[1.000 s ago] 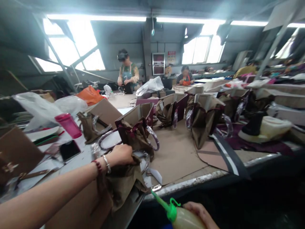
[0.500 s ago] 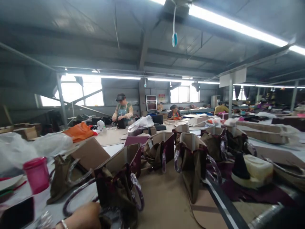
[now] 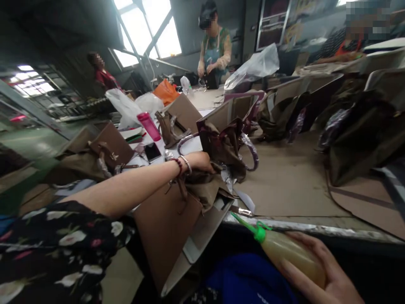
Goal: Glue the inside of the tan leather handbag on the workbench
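My right hand (image 3: 319, 270) is wrapped around a squeeze bottle (image 3: 294, 253) of yellowish liquid, likely glue, with a green nozzle tipped up to the left. My left hand (image 3: 202, 161) reaches across, its fingers curled down onto the dark fabric of an unfinished brown handbag (image 3: 171, 219); the fingertips are hidden. That handbag lies tilted at the table's front edge, its stiff brown panel and pale inside hanging over. Just behind my left hand, another handbag (image 3: 224, 143) with a plastic-wrapped handle stands on the table.
More unfinished handbags (image 3: 281, 109) stand along the brown-covered table (image 3: 284, 177). To the left are a pink cup (image 3: 148, 126), a phone (image 3: 152, 151) and a brown bag (image 3: 110, 147). A co-worker (image 3: 215, 50) handles a black item at the back; another person (image 3: 103, 74) is at far left.
The view has swung down and left. The squeeze bottle in my right hand and the tilted handbag have come into view. My left hand now appears nearer the middle, with its forearm showing.
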Motion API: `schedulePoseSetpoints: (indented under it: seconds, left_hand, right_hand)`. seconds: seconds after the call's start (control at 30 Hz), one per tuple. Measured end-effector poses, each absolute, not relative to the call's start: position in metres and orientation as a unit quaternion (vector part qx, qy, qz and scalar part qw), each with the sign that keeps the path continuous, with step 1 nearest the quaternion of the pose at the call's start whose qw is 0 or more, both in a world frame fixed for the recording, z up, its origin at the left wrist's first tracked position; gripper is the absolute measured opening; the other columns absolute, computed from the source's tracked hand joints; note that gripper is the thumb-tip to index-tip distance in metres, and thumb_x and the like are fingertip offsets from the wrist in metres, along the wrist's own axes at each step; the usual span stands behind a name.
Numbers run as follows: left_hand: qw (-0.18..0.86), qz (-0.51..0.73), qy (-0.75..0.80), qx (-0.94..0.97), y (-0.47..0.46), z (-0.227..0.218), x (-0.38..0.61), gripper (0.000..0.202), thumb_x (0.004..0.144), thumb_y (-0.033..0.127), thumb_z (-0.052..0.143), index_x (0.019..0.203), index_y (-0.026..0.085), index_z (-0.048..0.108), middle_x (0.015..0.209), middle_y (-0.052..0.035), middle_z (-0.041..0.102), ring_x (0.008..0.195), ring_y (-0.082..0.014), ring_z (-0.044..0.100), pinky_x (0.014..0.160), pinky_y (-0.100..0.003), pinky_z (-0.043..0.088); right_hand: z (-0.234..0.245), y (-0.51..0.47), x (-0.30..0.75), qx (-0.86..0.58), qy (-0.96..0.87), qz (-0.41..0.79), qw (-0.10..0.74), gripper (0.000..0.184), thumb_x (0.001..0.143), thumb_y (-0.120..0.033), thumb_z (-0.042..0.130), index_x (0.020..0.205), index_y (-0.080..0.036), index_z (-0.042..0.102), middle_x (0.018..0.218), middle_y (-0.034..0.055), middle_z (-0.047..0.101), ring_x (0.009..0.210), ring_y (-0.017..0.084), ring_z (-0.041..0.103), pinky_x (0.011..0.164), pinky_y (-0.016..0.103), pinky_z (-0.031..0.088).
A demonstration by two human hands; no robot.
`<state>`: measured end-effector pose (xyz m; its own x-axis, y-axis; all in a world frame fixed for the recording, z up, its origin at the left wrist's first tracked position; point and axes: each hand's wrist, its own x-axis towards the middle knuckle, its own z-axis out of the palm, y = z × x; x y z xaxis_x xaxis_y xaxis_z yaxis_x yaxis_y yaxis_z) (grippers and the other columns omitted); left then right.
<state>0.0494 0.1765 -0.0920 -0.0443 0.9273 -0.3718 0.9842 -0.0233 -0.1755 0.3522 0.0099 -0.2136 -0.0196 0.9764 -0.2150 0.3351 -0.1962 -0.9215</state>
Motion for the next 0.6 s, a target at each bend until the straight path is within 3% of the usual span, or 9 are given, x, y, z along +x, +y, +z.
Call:
schedulePoseSetpoints:
  seconds: [0.17,0.37,0.5,0.6]
  left_hand:
    - [0.069,-0.188,0.695,0.69,0.177,-0.091,0.052,0.063,0.065,0.06,0.059,0.104,0.011,0.067,0.097,-0.0149,0.066,0.085,-0.0252,0.062,0.068,-0.026,0.047]
    - [0.087,-0.183,0.703,0.682,0.18,-0.094,0.051,0.065,0.064,0.06,0.063,0.109,0.014,0.065,0.1,-0.0122,0.067,0.088,-0.0236,0.062,0.074,-0.023,0.047]
    - [0.093,-0.177,0.706,0.68,0.179,-0.095,0.052,0.065,0.063,0.059,0.064,0.108,0.013,0.066,0.101,-0.0128,0.066,0.088,-0.0241,0.062,0.076,-0.024,0.047]
    - [0.095,-0.173,0.704,0.682,0.179,-0.096,0.053,0.063,0.063,0.057,0.066,0.106,0.013,0.067,0.098,-0.0126,0.067,0.086,-0.0234,0.062,0.076,-0.024,0.047]
  right_hand:
    - [-0.212,0.015,0.342,-0.588,-0.663,0.304,0.35,0.057,0.068,-0.059,0.064,0.109,-0.021,0.053,0.107,0.0076,0.061,0.085,0.022,0.065,0.074,0.029,0.056]
    - [-0.195,0.032,0.326,-0.479,-0.778,0.076,0.4,0.042,0.083,-0.051,0.053,0.108,-0.018,0.049,0.099,0.0099,0.055,0.092,0.025,0.058,0.085,0.04,0.049]
    - [-0.19,0.04,0.322,-0.419,-0.812,0.018,0.405,0.036,0.086,-0.04,0.054,0.113,-0.018,0.045,0.102,0.0104,0.052,0.095,0.024,0.054,0.083,0.039,0.048]
    - [-0.189,0.04,0.324,-0.393,-0.834,0.043,0.385,0.033,0.088,-0.035,0.053,0.114,-0.017,0.045,0.104,0.0111,0.05,0.095,0.022,0.053,0.081,0.035,0.049]
